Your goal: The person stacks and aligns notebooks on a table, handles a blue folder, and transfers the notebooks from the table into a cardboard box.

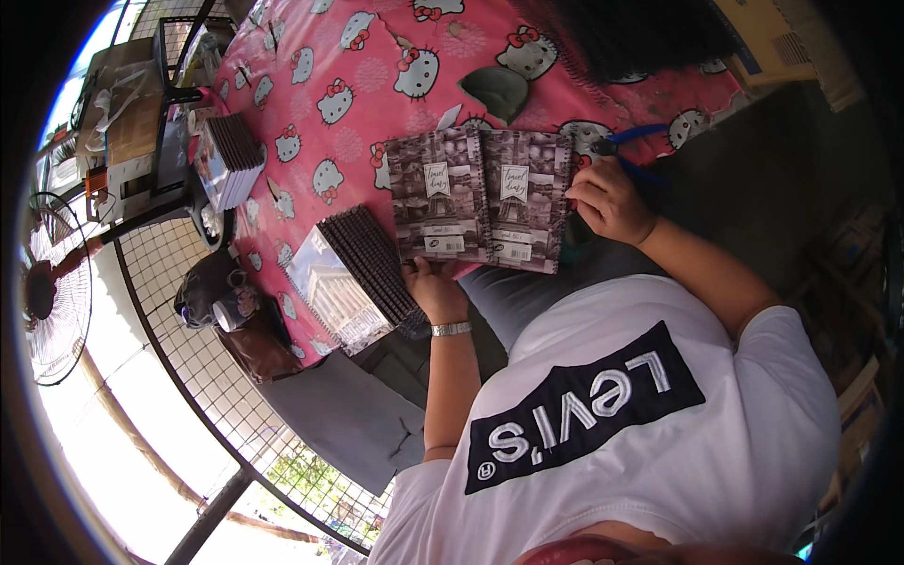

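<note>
Your pink-covered bench [282, 113] carries two spiral notebooks [440, 202] side by side before you, with a notebook stack [344, 273] to their left. Your right hand [610, 202] angles in, fingers curled at the right notebook's edge; your left hand [436, 290] sits at the left notebook's lower corner, fingertips partly hidden. I cannot tell whether either grips.

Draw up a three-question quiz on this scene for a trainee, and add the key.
1. Which hand has the watch at its wrist?
2. True or false: the fan stands to the right of the right hand.
3. How many brown notebooks show their covers side by side? A) one, B) two, C) four

Key:
1. The left hand.
2. False: the fan is at the far left, while the right hand is near the blue-handled tool.
3. B.
</note>
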A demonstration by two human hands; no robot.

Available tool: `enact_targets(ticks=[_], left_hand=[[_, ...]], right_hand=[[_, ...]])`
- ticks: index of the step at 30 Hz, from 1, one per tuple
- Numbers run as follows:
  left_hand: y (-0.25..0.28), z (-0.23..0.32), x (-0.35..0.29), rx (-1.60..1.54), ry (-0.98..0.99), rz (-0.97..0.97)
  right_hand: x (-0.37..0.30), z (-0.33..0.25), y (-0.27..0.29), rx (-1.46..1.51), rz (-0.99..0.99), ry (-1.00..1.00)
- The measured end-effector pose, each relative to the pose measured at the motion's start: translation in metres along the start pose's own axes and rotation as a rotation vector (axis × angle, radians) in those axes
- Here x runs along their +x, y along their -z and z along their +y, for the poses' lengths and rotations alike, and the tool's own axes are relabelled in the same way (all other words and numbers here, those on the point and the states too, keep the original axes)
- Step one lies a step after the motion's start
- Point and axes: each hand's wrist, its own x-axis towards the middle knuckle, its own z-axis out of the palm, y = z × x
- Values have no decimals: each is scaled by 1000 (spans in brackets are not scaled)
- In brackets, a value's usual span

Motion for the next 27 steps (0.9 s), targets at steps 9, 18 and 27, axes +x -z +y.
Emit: enact_targets(ticks=[9, 18, 27], left_hand=[[-1, -3, -4, -35, -26, 20], [1, -7, -17, -44, -78, -1], [-14, 19, -42, -304, -25, -90]], right_hand=[[1, -1, -6, -102, -13, 28], [0, -2, -3, -127, -6, 46], [-2, 1, -7, -113, -56, 23]])
